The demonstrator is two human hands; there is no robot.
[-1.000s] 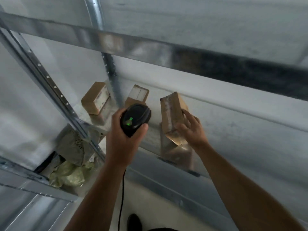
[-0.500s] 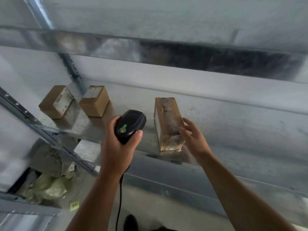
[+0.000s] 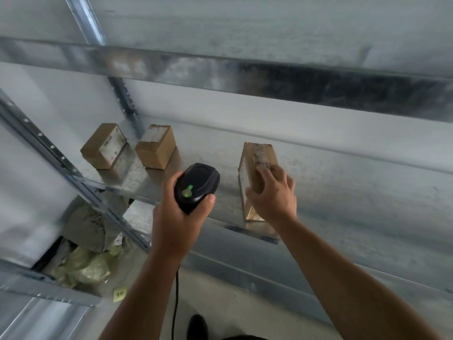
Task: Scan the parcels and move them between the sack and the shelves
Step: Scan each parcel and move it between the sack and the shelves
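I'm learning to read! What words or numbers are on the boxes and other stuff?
Left box label: print too blurred to read.
Middle box label: too blurred.
Tall box label: too blurred.
Yellow note: handwritten marks, too small to read.
Scanner: no text, only a green light.

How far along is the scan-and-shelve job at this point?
Looks done: two small parcels sit on the shelf. In hand: the left hand grips the scanner, its green light on; the right hand holds the tall parcel standing on that shelf. Left: unclear, the sack on the floor hides its contents.
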